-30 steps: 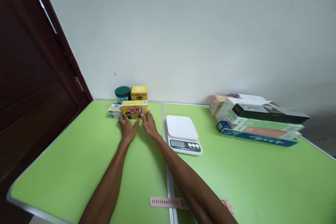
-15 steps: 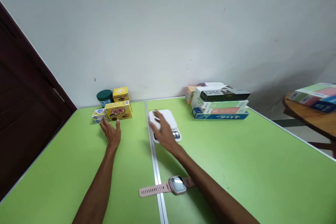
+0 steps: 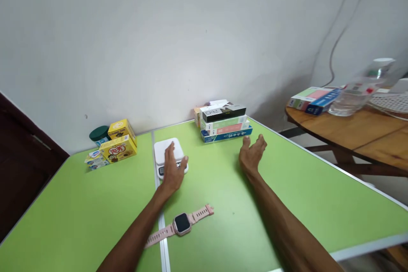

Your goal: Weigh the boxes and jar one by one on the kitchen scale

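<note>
My left hand point(image 3: 173, 168) is open over the front right part of a white kitchen scale point(image 3: 164, 148), holding nothing. Whether it touches the scale I cannot tell. My right hand point(image 3: 251, 153) is also open and bare, in front of a stack of flat boxes point(image 3: 225, 125) with a black one on top and a blue one at the bottom. A pink smartwatch point(image 3: 182, 224) lies with its strap spread out across the table's seam, beside my left forearm, which hides one strap end.
Yellow boxes point(image 3: 117, 149), a small white-and-yellow box point(image 3: 96, 160) and a green-lidded tub point(image 3: 99, 134) stand at the back left of the green table point(image 3: 216, 238). On a wooden table point(image 3: 366, 136) at right are more boxes point(image 3: 314, 98) and a clear plastic bottle point(image 3: 353, 93).
The view has turned to the right. My left hand has gone from the yellow boxes to the scale. My right hand has moved from the scale toward the stacked boxes.
</note>
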{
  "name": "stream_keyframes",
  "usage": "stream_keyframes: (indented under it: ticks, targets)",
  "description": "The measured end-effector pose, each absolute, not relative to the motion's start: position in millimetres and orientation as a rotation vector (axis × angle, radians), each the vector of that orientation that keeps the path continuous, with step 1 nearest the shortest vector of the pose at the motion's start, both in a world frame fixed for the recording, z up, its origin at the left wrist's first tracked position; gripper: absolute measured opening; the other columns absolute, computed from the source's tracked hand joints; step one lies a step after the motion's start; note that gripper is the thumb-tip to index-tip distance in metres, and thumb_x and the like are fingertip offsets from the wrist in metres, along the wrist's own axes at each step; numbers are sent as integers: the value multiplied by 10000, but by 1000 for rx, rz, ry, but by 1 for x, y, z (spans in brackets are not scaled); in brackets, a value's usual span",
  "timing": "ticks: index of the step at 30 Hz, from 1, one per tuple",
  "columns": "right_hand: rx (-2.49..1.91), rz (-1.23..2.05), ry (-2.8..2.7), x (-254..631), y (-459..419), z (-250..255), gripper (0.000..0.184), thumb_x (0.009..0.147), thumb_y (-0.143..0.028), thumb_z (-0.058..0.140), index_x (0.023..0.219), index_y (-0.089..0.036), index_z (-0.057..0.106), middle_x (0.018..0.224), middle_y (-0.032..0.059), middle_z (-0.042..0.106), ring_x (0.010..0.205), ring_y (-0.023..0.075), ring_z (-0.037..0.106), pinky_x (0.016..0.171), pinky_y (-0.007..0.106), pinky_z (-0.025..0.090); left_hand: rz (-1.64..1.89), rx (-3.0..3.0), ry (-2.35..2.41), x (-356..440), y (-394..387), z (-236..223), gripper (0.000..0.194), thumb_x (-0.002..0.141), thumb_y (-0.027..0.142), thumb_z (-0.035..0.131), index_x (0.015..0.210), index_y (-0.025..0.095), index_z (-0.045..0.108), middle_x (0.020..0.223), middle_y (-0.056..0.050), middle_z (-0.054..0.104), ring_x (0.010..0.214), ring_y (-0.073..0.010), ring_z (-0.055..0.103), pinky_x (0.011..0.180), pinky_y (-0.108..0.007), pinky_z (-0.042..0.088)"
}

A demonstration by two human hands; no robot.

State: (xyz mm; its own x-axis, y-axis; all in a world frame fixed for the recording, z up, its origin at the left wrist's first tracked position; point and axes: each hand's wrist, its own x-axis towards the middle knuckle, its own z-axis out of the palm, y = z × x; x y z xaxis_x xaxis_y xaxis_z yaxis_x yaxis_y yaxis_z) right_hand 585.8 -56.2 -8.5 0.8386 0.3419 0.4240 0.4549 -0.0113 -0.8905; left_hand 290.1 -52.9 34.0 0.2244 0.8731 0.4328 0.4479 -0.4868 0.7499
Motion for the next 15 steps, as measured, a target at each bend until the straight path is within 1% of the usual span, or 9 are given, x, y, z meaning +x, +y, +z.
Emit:
stream_keyframes:
  ticks: [2,4,7,9,11,13,15]
  targets:
    - [-1629,-22,-580,604,-44,-13,819,984,-673,275,1550,-85,349,1576,281,391,1495,419,350,1229,641,248,1004,1962,1150,332,-48,31,792,988,579,499,1635,191,257,1670,-173,350,1562,-296,347,1297,-459,277]
    - [-1630,22,-589,616,-34,-16,853,980,-702,243,1560,-87,356,1586,271,399,1508,414,338,1239,621,240,856,1906,1137,369,-36,27,874,977,604,500,1658,152,193,1733,-191,233,1624,-296,213,1325,-438,194]
    - [-1632,65,-648,626,-23,-16,906,965,-750,201,1562,-93,384,1582,259,430,1504,408,351,1241,606,242,761,1838,1175,412,-15,23,976,954,591,536,1670,100,89,1761,-209,109,1651,-301,53,1335,-447,114]
    - [-1626,82,-700,629,-21,-14,947,953,-773,182,1559,-79,396,1577,265,439,1496,404,362,1239,595,252,752,1778,1196,431,-4,23,1010,940,579,560,1669,91,58,1761,-209,104,1650,-298,34,1334,-441,110]
    - [-1633,83,-710,632,-21,-12,1012,935,-797,183,1555,-25,389,1554,302,442,1472,413,383,1227,597,267,755,1740,1204,443,3,24,1032,932,567,573,1663,63,46,1755,-227,116,1649,-298,57,1332,-422,115]
    - [-1649,64,-686,635,-20,-11,1063,921,-813,192,1544,25,391,1523,336,449,1447,427,401,1215,607,274,776,1734,1211,448,8,28,1066,928,569,580,1656,39,11,1754,-244,84,1649,-295,42,1331,-411,104]
    - [-1642,34,-664,638,-16,-8,1037,928,-803,190,1536,4,424,1525,324,455,1448,418,397,1220,608,258,834,1746,1212,448,13,35,1110,919,588,591,1658,59,-47,1762,-228,23,1650,-285,-15,1333,-413,82]
